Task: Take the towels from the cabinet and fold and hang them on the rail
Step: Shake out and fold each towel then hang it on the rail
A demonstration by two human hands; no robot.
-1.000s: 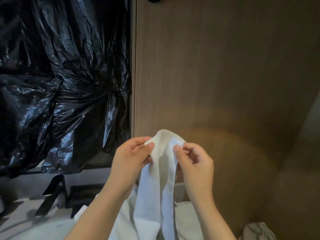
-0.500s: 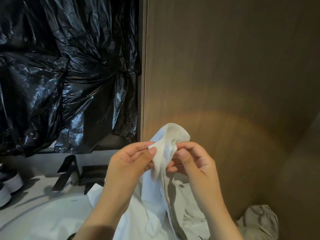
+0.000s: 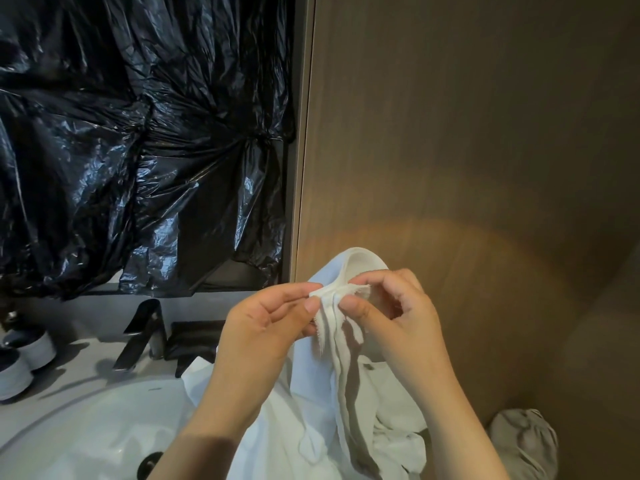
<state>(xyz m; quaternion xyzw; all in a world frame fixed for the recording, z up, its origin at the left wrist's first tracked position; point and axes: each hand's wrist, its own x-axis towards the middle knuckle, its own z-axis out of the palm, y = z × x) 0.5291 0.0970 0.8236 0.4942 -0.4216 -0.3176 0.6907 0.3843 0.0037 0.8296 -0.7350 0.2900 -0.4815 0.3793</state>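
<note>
Two shoes [image 3: 21,362] sit left, under black plastic [image 3: 138,150]; wood wall [image 3: 467,150] ahead. I see left hand [image 3: 263,337] and right hand [image 3: 394,327] pinching the top of the white towel [image 3: 304,410]; it hangs straight down by the sink [image 3: 86,438].

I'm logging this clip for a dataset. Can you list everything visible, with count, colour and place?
towel: one, white, centre, hanging down from both hands
sheeting: black crinkled plastic, covers the upper left
panel: one, brown wood, right half
sink: one, white, bottom left
faucet: one, black, behind the sink
box: one, black, right of the faucet; what it holds cannot be told
containers: two, white, left edge
bundle: one, grey cloth, bottom right corner
left hand: pinches the towel's top edge
right hand: pinches the same edge, close beside the left
</note>
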